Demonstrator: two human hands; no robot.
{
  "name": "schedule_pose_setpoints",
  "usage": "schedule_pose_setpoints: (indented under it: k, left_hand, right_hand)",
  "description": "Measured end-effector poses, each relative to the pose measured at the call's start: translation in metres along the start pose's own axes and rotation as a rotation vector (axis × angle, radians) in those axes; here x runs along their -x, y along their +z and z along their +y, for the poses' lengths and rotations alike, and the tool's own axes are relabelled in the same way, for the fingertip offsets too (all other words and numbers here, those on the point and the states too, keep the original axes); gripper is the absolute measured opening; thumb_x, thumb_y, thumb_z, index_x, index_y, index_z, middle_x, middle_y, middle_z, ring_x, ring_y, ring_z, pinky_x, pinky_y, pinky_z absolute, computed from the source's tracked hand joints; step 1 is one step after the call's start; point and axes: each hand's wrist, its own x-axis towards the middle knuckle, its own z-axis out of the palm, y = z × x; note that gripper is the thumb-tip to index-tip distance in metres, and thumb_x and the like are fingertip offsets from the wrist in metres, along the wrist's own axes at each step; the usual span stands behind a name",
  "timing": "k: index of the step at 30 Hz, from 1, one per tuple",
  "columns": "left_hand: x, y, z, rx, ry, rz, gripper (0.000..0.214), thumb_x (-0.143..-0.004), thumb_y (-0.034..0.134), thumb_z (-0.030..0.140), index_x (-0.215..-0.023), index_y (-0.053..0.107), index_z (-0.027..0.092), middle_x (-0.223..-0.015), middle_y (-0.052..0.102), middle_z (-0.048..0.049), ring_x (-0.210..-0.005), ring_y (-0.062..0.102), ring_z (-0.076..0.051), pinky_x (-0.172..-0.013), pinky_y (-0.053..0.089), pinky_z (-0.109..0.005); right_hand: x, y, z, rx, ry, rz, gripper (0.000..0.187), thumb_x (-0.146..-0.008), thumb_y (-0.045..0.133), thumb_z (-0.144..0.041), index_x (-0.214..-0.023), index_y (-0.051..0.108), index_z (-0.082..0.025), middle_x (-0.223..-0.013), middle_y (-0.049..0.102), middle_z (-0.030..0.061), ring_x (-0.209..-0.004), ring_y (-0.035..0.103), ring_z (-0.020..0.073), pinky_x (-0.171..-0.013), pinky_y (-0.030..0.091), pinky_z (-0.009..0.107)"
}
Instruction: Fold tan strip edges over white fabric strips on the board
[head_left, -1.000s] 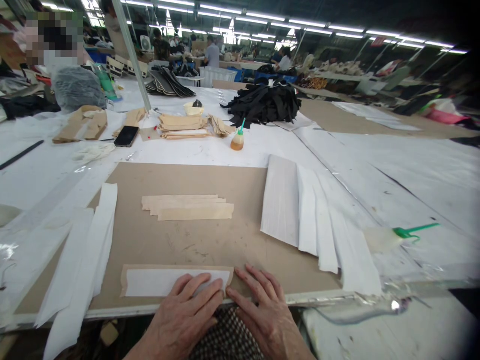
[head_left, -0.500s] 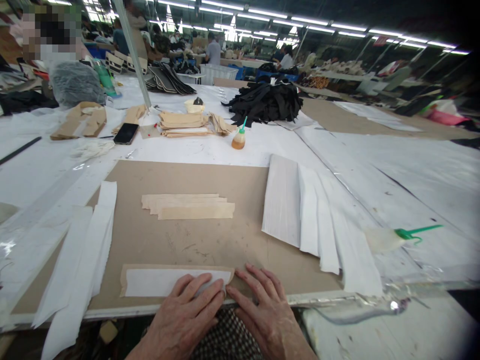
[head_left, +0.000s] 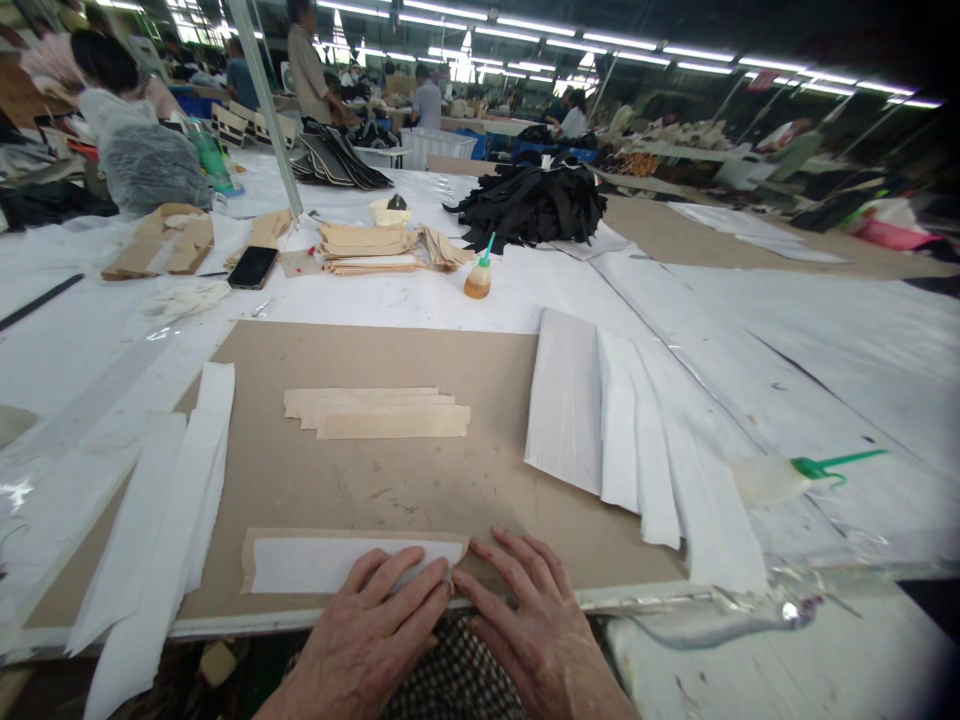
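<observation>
My left hand [head_left: 375,630] lies flat, fingers spread, on the right end of a tan strip with a white strip laid on it [head_left: 315,563] at the near edge of the brown cardboard mat [head_left: 390,480]. Beside it, my right hand [head_left: 529,620] rests flat on the mat, fingers stretched out, its fingertips close to the strip's right end. Neither hand holds anything. A small stack of tan strips [head_left: 379,412] lies in the middle of the mat.
Fanned white strips [head_left: 622,430] lie right of the mat, more white strips [head_left: 165,500] at left. A glue bottle with green nozzle [head_left: 780,475] lies at right, an amber bottle [head_left: 477,280] farther back. Beyond are a phone [head_left: 253,267], tan piles [head_left: 367,250], black scraps [head_left: 529,205] and distant workers.
My hands have barely shifted on the strip. In the background a person has walked into view at the far left.
</observation>
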Motion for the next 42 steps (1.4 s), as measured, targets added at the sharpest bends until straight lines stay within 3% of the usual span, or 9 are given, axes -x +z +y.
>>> schedule_pose_setpoints:
  k: [12,19,28,42]
  left_hand:
    - [-0.002,0.001,0.000,0.008,0.005,0.000,0.031,-0.105,0.048,0.028,-0.131,0.062,0.022,-0.141,0.062,0.0024,-0.126,0.052,-0.023,-0.108,0.032,-0.040]
    - [0.001,0.001,0.001,0.095,-0.038,0.013,0.029,-0.102,0.047,0.019,-0.126,0.065,0.020,-0.135,0.065,-0.0043,-0.127,0.052,-0.024,-0.105,0.034,-0.042]
    - [0.003,0.004,0.000,0.152,-0.061,-0.016,0.029,-0.105,0.044,0.020,-0.125,0.064,0.021,-0.134,0.065,-0.0011,-0.129,0.049,-0.023,-0.106,0.031,-0.042]
    - [-0.002,-0.002,0.002,0.156,-0.071,0.026,0.028,-0.106,0.043,0.022,-0.122,0.066,0.020,-0.129,0.067,-0.0008,-0.125,0.052,-0.023,-0.104,0.032,-0.039]
  right_hand:
    - [-0.002,-0.001,-0.002,0.016,0.003,-0.024,0.051,-0.092,0.063,-0.021,-0.140,0.056,-0.034,-0.143,0.055,0.0056,-0.134,0.042,0.0350,-0.103,0.039,0.058]
    - [-0.007,-0.001,-0.009,0.024,0.044,0.079,0.034,-0.094,0.060,-0.024,-0.127,0.065,-0.032,-0.133,0.063,0.0042,-0.128,0.047,0.0333,-0.104,0.036,0.054]
    - [0.003,0.007,-0.013,-0.136,0.118,0.024,0.052,-0.093,0.055,-0.011,-0.139,0.055,-0.034,-0.145,0.049,0.0079,-0.141,0.033,0.0342,-0.108,0.034,0.065]
    - [-0.005,0.005,-0.017,-0.232,0.178,0.013,0.049,-0.091,0.054,-0.010,-0.134,0.058,-0.035,-0.138,0.055,0.0061,-0.141,0.034,0.0340,-0.107,0.035,0.067]
